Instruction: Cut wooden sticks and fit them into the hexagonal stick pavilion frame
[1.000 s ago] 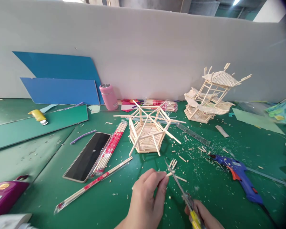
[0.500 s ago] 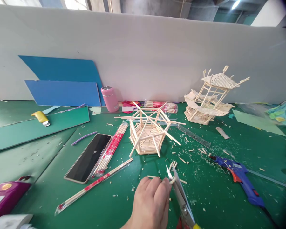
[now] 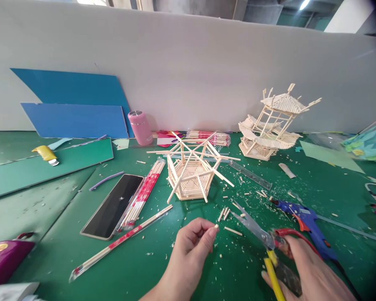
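My left hand [image 3: 191, 251] is closed in a pinch, thumb against forefinger, over the green table. The pale end of a short wooden stick [image 3: 217, 226] pokes out of that pinch; its rest is hidden by the fingers. At the lower right, my right hand [image 3: 313, 267] grips a pair of scissors [image 3: 257, 230] by red and yellow handles. Their blades are spread and point up-left, apart from the left hand. Several cut stick pieces [image 3: 233, 231] lie between the hands. Beyond stands a six-sided frame of sticks [image 3: 192, 177], with long sticks jutting from its top.
A blue glue gun [image 3: 307, 217] lies to the right, a phone [image 3: 113, 207] and wrapped sticks [image 3: 146, 192] to the left. Behind are a pink flask [image 3: 141, 127], a clear ruler [image 3: 250, 174] and a taller stick pavilion [image 3: 271, 129]. Wood scraps litter the table.
The scissors have moved right, away from my left hand, and my right hand has come into view on them. My left hand has turned, showing its thumb and the stick end.
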Demonstrator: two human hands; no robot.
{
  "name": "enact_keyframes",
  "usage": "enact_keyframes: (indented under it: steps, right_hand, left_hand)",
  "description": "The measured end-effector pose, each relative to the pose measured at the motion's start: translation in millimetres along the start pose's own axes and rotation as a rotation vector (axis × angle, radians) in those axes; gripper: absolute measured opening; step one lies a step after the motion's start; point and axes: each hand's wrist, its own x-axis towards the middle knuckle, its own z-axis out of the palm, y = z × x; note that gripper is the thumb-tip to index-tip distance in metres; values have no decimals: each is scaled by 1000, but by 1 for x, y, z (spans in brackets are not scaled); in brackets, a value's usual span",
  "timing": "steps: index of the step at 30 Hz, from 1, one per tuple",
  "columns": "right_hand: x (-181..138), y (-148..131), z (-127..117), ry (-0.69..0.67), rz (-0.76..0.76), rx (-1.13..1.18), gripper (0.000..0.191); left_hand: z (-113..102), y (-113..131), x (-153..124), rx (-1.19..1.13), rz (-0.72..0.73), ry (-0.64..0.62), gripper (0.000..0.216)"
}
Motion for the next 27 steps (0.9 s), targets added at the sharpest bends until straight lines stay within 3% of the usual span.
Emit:
enact_keyframes:
  steps: [4,9,12,18,22,27]
  right_hand:
    - [4,19,3,-104,-62,-88,66]
    - [10,20,1,-102,-52,-168,63]
    - [13,18,-2,-85,-79,-209,63]
    - [15,4,-6,-9,-148,-294,58]
    - [13,-2,-8,0,-162,-275,53]
    - [14,3,-11,-11,-128,-272,57]
  left_hand:
    - [1,-1,2,-157,-98,-33,24]
    - [-1,-5,4,-153,-125,-43,24]
    - [1,-5,5,29,6,-54,22]
    - [16,-1,17,741,538,-251,23]
    - [19,-1,28,964,556,-268,19]
    - [3,-4,34,883,506,-79,23]
